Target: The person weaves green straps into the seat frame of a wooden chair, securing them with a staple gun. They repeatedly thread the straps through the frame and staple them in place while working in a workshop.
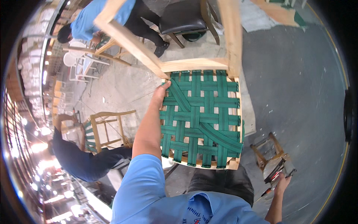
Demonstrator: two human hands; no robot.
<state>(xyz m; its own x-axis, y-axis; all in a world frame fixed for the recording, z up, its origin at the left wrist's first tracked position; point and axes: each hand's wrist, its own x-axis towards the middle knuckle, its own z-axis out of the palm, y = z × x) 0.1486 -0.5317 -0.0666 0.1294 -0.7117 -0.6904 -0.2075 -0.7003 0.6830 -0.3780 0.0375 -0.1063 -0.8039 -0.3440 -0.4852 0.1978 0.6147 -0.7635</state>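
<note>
A bare wooden chair [194,64] stands in front of me, its seat crossed by woven green webbing [195,118]. One green strap [180,96] runs diagonally through the weave toward the front right corner. My left hand [161,92] is closed on the frame at the seat's back left corner, its thumb beside the end of that strap; the other fingers are mostly hidden. Low on the right, my right hand [283,182] grips a black and red staple gun [275,176] just at the top of a small wooden stool [272,163].
One person in blue [86,20] bends over chair parts at the far left. Another in dark clothes [76,158] works at a wooden chair frame [108,115] on the left. A dark padded chair [182,18] stands behind mine. Grey floor [291,86] spreads right.
</note>
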